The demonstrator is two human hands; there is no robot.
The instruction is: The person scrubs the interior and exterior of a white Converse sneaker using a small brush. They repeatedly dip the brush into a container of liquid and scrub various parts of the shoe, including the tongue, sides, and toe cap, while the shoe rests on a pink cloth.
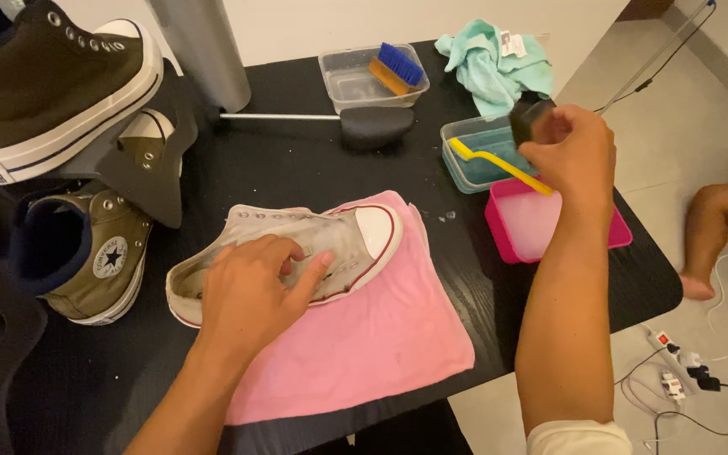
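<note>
White canvas sneaker [339,244] lies on its side directly under the left hand [250,295], toe cap pointing away to the right of the fingers, heel tucked beneath the wrist side. That hand presses flat on the upper with fingers spread, not curled around anything. Under the shoe and reaching out past the palm toward the table's near edge is a pink towel [381,337], spread on the black table [297,160].

The right hand [570,152] hovers farther out and to the right, well apart from the sneaker, fingers clamped on the yellow handle of a brush [499,164] whose dark head sticks up just beyond the knuckles. Right below this hand sits a pink tray [617,232] with pale liquid, and just beyond the brush handle a teal container [473,164] of water. Past that hand, at the far edge, lies a crumpled mint cloth [495,63].

Beyond the left hand, across the table, a clear tub [351,84] holds a blue-bristled brush [398,67], with a black shoe tree [372,125] on a metal rod lying nearer. Off to the left of the left hand stand olive high-top sneakers [86,253], one more raised above them. Another person's bare legs [722,227] show on the floor, right of the table, near a power strip [667,345].
</note>
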